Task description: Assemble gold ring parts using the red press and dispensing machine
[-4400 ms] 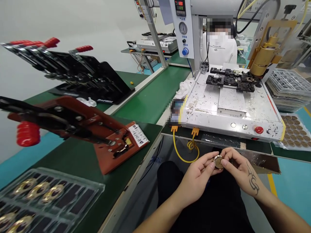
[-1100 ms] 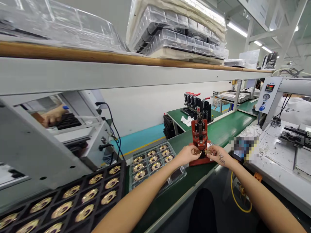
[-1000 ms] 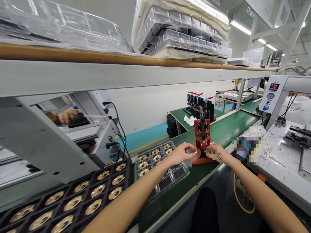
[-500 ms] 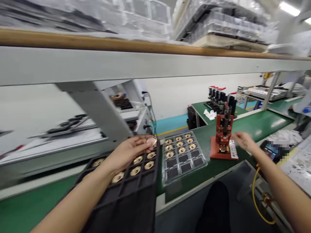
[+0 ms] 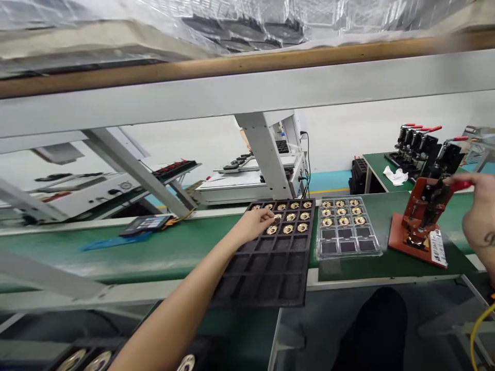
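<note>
My left hand [image 5: 255, 225] is over the black compartment tray [image 5: 266, 286], thumb and fingertips pinched on a small round gold part that is mostly hidden by the fingers. Gold ring-shaped parts [image 5: 288, 229] fill the tray's far rows. At the right edge, my right hand [image 5: 481, 216] is closed round the red lever handle [image 5: 461, 185] of a small red toggle press [image 5: 417, 216]. A gold piece [image 5: 416, 242] sits at the press's base. Between tray and press lies a clear plastic tray [image 5: 350, 253] with similar gold rings in its far rows.
A shelf beam [image 5: 216, 95] crosses above the green bench [image 5: 185, 247]. More toggle presses [image 5: 417, 149] stand on a table behind, near a white cloth [image 5: 395, 175]. A tablet-like device [image 5: 149, 224] lies left. Below left, another tray holds gold rings [image 5: 98, 361].
The view has swung left. My right hand has gone from beside the press's base up to its lever handle. My left hand still pinches a gold part over the black tray.
</note>
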Tool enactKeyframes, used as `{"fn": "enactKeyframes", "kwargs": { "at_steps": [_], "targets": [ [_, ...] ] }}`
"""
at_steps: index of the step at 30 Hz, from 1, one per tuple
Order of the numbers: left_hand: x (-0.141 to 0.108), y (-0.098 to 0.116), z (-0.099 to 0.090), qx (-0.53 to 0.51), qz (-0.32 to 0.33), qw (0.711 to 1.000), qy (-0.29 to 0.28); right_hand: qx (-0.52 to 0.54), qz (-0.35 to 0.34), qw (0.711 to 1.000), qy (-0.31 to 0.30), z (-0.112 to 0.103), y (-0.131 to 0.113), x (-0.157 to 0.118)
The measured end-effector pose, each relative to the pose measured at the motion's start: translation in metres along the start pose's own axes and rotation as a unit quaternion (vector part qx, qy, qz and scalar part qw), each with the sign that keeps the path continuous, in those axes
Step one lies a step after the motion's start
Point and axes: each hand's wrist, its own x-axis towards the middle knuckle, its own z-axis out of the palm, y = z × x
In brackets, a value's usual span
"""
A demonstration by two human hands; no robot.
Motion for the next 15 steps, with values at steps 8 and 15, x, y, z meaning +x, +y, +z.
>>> {"fn": "enactKeyframes", "kwargs": {
  "at_steps": [8, 15],
  "targets": [
    [-0.018, 0.016, 0.078, 0.019, 0.064, 0.994, -0.083, 0.07, -0.013, 0.991, -0.113, -0.014, 0.022, -0.065],
    [-0.014, 0.015, 0.093, 0.059, 0.127, 0.976, -0.168, -0.076, 0.073, 0.979, -0.172, -0.09, 0.028, -0.118]
  ]
}}
